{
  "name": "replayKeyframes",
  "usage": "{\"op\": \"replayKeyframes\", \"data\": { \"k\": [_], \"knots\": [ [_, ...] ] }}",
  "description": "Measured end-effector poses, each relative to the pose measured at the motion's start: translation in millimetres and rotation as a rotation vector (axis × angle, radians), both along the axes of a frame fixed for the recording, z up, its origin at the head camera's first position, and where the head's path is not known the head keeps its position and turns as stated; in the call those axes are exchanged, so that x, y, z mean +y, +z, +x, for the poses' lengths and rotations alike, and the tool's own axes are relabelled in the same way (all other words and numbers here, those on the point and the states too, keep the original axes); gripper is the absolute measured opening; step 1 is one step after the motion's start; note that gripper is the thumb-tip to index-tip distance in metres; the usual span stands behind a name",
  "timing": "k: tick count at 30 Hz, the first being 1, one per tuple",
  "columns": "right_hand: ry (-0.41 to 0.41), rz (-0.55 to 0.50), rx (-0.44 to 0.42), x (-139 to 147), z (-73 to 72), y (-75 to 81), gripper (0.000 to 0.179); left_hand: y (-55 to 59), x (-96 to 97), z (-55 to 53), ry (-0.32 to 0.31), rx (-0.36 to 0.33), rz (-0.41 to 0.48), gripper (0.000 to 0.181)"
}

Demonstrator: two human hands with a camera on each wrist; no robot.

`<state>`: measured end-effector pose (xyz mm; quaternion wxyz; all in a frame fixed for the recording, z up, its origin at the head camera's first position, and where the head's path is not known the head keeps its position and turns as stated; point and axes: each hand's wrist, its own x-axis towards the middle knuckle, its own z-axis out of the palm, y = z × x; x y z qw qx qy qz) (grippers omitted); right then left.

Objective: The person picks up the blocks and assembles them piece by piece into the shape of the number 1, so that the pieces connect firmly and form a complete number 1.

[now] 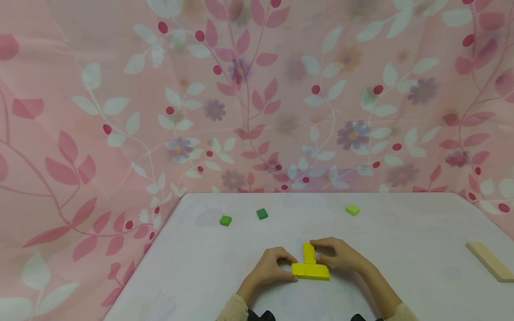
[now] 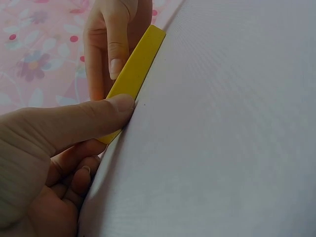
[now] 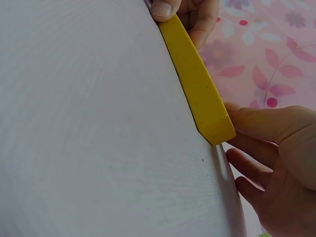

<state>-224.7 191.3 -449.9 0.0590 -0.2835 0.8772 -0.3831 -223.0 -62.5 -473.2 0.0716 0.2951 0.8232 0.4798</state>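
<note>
Two yellow blocks form an upside-down T on the white table. The crosswise yellow block (image 1: pixel 310 272) lies nearer the body, and the other yellow block (image 1: pixel 308 253) points away from the middle of its far side. My left hand (image 1: pixel 270 268) pinches the left end of the crosswise block, thumb on its near side, as the left wrist view also shows. With thumb and forefinger, my right hand (image 1: pixel 342 255) grips the block behind it. In the right wrist view the crosswise block (image 3: pixel 195 79) hides that second block, and my right thumb is beside its right end.
Farther back on the table (image 1: pixel 192 267) lie a green block (image 1: pixel 225 220), a dark green block (image 1: pixel 262 214) and a light green block (image 1: pixel 353 209). A plain wooden plank (image 1: pixel 490 262) lies near the right edge. Behind the table hangs a pink floral cloth (image 1: pixel 273 111).
</note>
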Motion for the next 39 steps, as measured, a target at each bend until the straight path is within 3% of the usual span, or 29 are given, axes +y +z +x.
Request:
{"op": "replayKeyframes", "data": {
  "k": [9, 39],
  "knots": [
    [0.011, 0.004, 0.013, -2.6, 0.4, 0.6, 0.046, 0.9, -0.4, 0.6, -0.003, 0.003, 0.005, 0.032],
    [-0.069, 0.022, 0.011, -7.2, 4.1, 1.4, 0.053, 1.5, -0.1, 0.9, -0.003, -0.011, 0.006, 0.031]
  ]
}}
